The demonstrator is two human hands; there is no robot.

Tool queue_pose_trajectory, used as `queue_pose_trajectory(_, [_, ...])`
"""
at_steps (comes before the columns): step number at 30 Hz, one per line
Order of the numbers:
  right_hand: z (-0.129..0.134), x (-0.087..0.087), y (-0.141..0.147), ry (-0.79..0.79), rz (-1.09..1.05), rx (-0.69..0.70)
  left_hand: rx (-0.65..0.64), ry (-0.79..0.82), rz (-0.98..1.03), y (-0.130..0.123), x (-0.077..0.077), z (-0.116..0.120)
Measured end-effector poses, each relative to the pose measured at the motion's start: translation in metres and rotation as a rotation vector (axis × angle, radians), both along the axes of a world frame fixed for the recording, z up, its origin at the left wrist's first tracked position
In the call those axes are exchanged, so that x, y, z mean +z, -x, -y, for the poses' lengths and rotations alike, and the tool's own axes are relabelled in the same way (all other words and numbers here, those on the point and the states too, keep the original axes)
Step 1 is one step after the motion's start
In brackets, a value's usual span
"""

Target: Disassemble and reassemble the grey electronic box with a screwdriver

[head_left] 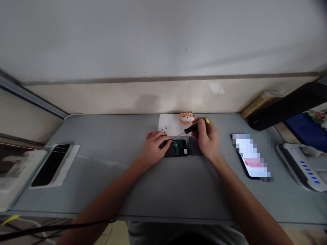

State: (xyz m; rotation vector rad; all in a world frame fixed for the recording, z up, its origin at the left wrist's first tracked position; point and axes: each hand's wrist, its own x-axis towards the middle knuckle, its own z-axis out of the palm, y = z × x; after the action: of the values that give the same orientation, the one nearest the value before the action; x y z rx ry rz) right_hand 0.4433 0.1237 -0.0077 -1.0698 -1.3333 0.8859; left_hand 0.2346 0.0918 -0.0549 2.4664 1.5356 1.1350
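Note:
A black electronic device (168, 152) with a green circuit board (176, 147) exposed lies on the grey desk in front of me. My left hand (154, 147) grips its left end, with thumb and fingertips close to the screwdriver's tip. In my right hand (208, 140) is a screwdriver (190, 129) with a black and yellow handle, tilted so its shaft points down left to the device's upper edge. Whether the tip sits in a screw is too small to tell. A dark flat piece (194, 147) lies beside the device, partly behind my right hand.
Behind the device, white paper (172, 119) holds several tiny dark screws (165, 129) and an orange animal-faced case (187, 117). A phone (52, 165) lies left, a lit phone (251, 156) right. A power strip (304, 166) and black cylinder (286, 107) stand far right.

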Motion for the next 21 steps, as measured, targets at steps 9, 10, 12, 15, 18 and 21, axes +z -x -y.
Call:
queue_pose_trajectory(9, [-0.001,-0.009,0.004,0.047,0.052,-0.013,0.1,0.137,-0.04,0.012,0.009,-0.003])
queue_pose_trajectory(10, [-0.001,-0.011,0.004,0.047,0.06,-0.012,0.086,0.152,-0.04,0.012,0.008,-0.004])
queue_pose_trajectory(12, [-0.001,-0.013,0.004,0.05,0.072,-0.012,0.055,0.168,-0.032,0.011,0.006,-0.005])
queue_pose_trajectory(15, [-0.002,-0.014,0.004,0.053,0.088,-0.008,0.012,0.176,-0.022,0.01,0.003,-0.006])
queue_pose_trajectory(18, [-0.002,-0.014,0.005,0.058,0.092,-0.002,-0.031,0.186,-0.047,0.01,0.0,-0.008])
queue_pose_trajectory(21, [-0.001,-0.014,0.006,0.056,0.093,-0.007,-0.063,0.181,-0.08,0.011,-0.002,-0.01])
